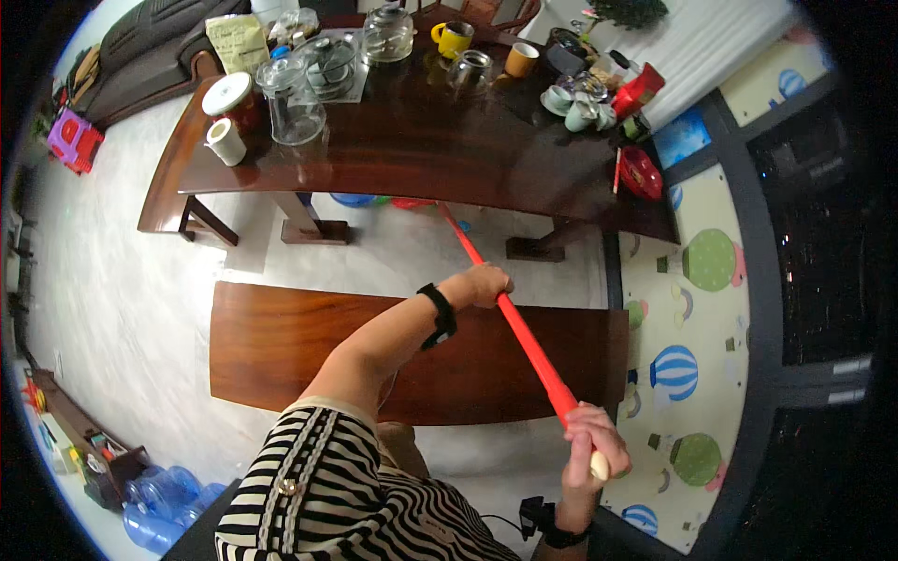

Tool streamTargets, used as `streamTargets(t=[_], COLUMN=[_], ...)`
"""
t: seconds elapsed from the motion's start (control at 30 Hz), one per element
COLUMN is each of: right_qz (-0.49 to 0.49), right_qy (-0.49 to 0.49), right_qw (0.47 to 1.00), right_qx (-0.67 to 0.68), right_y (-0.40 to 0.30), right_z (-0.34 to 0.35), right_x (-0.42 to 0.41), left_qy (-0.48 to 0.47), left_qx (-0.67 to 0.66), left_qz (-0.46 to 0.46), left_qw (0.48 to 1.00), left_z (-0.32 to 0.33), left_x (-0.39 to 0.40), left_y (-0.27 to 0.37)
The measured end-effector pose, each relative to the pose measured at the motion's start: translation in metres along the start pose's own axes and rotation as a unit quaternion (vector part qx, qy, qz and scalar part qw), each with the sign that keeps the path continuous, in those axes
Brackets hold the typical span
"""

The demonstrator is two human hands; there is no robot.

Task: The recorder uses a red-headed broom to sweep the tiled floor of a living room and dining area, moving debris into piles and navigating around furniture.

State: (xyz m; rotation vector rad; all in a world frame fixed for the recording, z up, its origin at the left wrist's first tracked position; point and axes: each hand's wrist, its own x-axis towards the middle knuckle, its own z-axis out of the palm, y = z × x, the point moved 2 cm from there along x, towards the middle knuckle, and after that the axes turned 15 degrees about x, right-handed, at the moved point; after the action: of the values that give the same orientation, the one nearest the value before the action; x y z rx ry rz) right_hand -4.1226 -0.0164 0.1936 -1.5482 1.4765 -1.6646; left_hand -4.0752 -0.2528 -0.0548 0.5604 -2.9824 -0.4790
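Note:
A long red handle [530, 343] slants away from me over the bench and under the table's near edge. My left hand [484, 284] grips it around the middle. At its near end, which has a cream tip [599, 464], my right hand [595, 443] is closed around the shaft. Past the table edge, a red piece [414, 203] shows beside the handle's far end; the tabletop hides most of it, so I cannot tell what kind of tool head it is. Below the handle lies the wooden bench [302, 343].
The dark wooden table [421, 154] carries a glass jug [295, 112], a paper roll [226, 142], a yellow mug [452, 39], small cups [581, 112] and a red dish [640, 173]. A blue round object [353, 200] lies beneath. Blue water bottles [165, 501] stand lower left; a balloon-patterned wall [684, 315] borders the right.

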Motion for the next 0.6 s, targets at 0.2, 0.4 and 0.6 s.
streamTargets(t=[0.2, 0.4, 0.6], right_qz=[0.059, 0.023, -0.11], right_qy=[0.011, 0.003, -0.196], right_qw=[0.998, 1.0, 0.971], right_qx=[-0.024, 0.006, 0.082], right_y=[0.024, -0.035, -0.061], right_z=[-0.011, -0.042, -0.063], right_x=[0.036, 0.054, 0.093], left_qy=[0.039, 0.231, 0.219], left_qx=[-0.127, -0.213, -0.225], left_qz=[-0.063, -0.073, -0.079], left_qw=[0.989, 0.946, 0.946], left_z=[0.033, -0.004, -0.03], left_x=[-0.007, -0.042, -0.028], left_y=[0.006, 0.066, 0.105])
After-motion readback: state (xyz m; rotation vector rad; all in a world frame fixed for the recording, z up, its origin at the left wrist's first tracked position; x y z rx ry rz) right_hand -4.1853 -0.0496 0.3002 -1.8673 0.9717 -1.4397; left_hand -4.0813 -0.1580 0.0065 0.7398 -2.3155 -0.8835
